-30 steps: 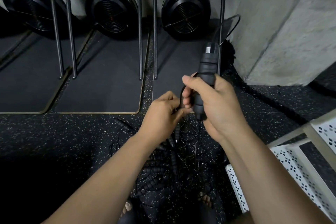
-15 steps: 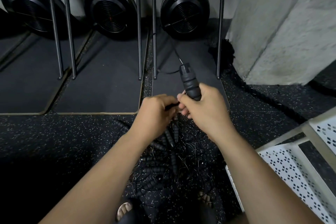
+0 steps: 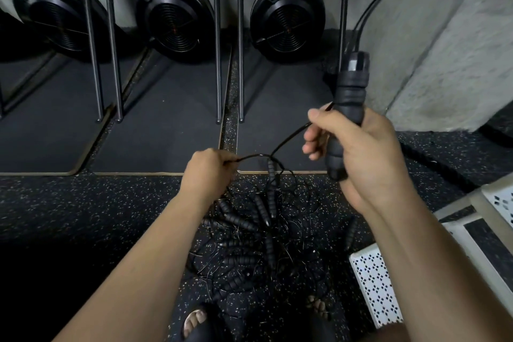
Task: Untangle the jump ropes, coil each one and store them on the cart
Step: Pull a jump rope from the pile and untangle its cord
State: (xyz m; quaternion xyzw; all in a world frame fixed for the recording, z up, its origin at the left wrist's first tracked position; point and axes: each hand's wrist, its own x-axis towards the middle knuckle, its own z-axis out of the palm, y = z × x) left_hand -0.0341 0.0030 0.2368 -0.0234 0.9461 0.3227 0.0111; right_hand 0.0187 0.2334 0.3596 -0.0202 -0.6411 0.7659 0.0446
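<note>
Your right hand [image 3: 361, 153] is clenched around a black ribbed jump rope handle [image 3: 350, 91], held nearly upright, thumb across the front and fingers wrapped behind. 2 dark cords leave its top end and arch up toward the right. Your left hand [image 3: 206, 172], lower and well apart from the right, is curled and pinches a thin black cord [image 3: 288, 137] that climbs from its fingertips to the right hand (where exactly it ends behind the thumb, you cannot tell).

Below both hands, the rest of the jump ropes [image 3: 258, 230] lie in a tangled heap of ribbed handles and thin loops on the black speckled rubber floor [image 3: 83, 216], just ahead of your sandalled feet [image 3: 194, 319]. The white perforated cart [image 3: 372, 286] stands at the lower right, near the heap.

Farther off, dark mats [image 3: 166, 133] lie side by side. 3 black fan wheels [image 3: 175, 16] sit along the far wall behind thin metal bars [image 3: 91, 50]. A grey concrete pillar [image 3: 444, 36] rises on the right.
</note>
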